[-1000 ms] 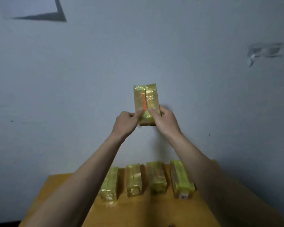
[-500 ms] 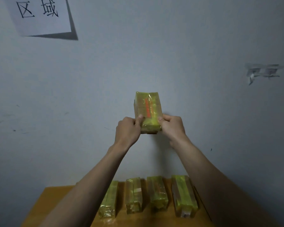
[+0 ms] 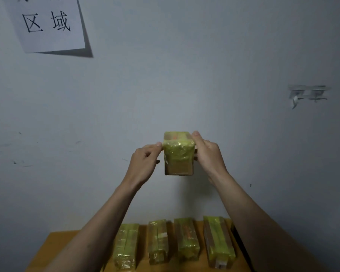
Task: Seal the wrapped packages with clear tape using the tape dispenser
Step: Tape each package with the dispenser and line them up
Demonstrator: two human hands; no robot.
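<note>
Item, nearest: wooden table (image 3: pixel 63 250), bearing four wrapped packages (image 3: pixel 185 239) in a row, yellow-green film, glossy, apparently taped already. Item, above these: left hand (image 3: pixel 143 165), fingertips pinching the upper left corner of the held package (image 3: pixel 178 153). Item: right hand (image 3: pixel 207 154), thumb on the top right edge, fingers curled round the far side. The held package, half a second ago upright with its long seamed face to the camera, is now tipped so one end faces the viewer; judged an inspection of the end seal. Tape on that end probably present, though glare obscures it. Tape dispenser: not in view. Item, farthest: grey wall (image 3: pixel 204 65), paper sign (image 3: pixel 47 24) at upper left.
</note>
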